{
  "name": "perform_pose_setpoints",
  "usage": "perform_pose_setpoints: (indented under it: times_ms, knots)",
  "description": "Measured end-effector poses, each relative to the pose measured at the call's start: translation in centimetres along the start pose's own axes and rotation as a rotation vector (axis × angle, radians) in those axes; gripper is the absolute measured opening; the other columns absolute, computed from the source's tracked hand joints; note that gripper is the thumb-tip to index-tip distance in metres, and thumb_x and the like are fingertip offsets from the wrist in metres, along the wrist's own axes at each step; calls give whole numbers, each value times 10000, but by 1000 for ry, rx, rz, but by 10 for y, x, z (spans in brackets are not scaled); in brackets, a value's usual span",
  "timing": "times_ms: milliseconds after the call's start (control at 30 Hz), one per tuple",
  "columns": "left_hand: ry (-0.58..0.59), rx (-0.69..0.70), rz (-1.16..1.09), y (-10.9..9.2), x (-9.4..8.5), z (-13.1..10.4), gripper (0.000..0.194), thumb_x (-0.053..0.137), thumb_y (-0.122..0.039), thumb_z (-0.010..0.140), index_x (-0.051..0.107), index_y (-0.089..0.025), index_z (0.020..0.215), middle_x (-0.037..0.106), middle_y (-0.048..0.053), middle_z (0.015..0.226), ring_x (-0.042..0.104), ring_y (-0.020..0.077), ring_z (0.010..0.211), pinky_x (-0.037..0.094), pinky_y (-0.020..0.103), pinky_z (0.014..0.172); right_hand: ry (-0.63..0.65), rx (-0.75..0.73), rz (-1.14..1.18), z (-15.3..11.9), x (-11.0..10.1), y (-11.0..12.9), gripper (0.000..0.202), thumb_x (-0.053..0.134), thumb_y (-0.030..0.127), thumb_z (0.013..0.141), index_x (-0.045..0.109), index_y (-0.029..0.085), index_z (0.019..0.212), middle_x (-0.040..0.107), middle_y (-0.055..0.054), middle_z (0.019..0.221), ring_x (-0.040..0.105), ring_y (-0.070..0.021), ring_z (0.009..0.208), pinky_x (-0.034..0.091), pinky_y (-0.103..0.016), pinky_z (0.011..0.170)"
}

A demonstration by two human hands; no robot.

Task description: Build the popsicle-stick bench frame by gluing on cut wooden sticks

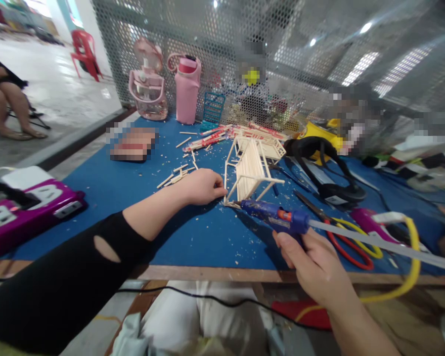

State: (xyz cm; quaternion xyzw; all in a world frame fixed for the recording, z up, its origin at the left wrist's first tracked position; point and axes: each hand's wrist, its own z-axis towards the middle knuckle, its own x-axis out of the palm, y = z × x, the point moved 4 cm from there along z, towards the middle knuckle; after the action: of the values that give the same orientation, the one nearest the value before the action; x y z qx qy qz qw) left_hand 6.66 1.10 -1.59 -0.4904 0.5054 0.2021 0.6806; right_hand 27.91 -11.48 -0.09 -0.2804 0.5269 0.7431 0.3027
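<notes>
Now, left fingers [218,191] closed on stick frame [249,170], right fingers [289,243] likewise round glue gun [269,212].

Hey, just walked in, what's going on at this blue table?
Someone is seated at the blue table with a small wooden-stick frame. Their right hand holds a blue glue gun, its nozzle at the frame's near lower corner. Their left hand has its fingers closed at the post by that corner. Loose sticks lie beyond the left forearm; scissors lie right of the frame.
</notes>
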Motion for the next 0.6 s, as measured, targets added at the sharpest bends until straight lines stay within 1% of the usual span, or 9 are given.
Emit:
perform_pose_setpoints:
  times_ms: [100,200,367,433,533,600]
  knots:
    - [-1,7,-8,0,0,0,286,513,-373,816,728,-185,829,684,52,704,546,157,605,348,274,589,33,-19,-53,0,0,2,375,450,482,899,569,231,647,529,-17,502,590,-216,619,484,-345,653]
    - [0,6,-5,0,0,0,288,509,-377,817,724,-184,817,680,48,694,544,156,601,333,273,572,45,-24,-68,-1,0,2,398,428,483,909,540,239,615,518,-17,492,589,-217,614,483,-347,652]
    - [-7,12,1,0,0,1,289,510,-378,816,724,-184,808,676,43,678,540,149,592,326,265,559,51,-18,-46,0,1,0,344,438,470,910,584,227,714,529,-16,510,615,-232,679,477,-345,657]
    - [-14,15,-2,0,0,1,284,517,-377,812,724,-184,800,669,39,664,534,147,582,326,266,554,49,-6,-44,0,2,-2,339,446,476,904,588,225,727,522,-13,507,615,-235,682,473,-344,653]
    - [-21,17,-6,0,0,0,277,524,-374,808,723,-183,787,654,32,635,521,143,565,326,267,552,45,13,-24,-1,2,-4,342,460,481,896,594,224,715,520,-9,501,603,-225,637,471,-341,640]
    - [-18,15,-6,0,0,0,272,527,-372,808,721,-183,786,650,30,629,516,140,561,326,265,554,14,24,13,-1,1,-3,325,498,469,881,607,222,699,525,-4,492,579,-208,576,472,-338,630]
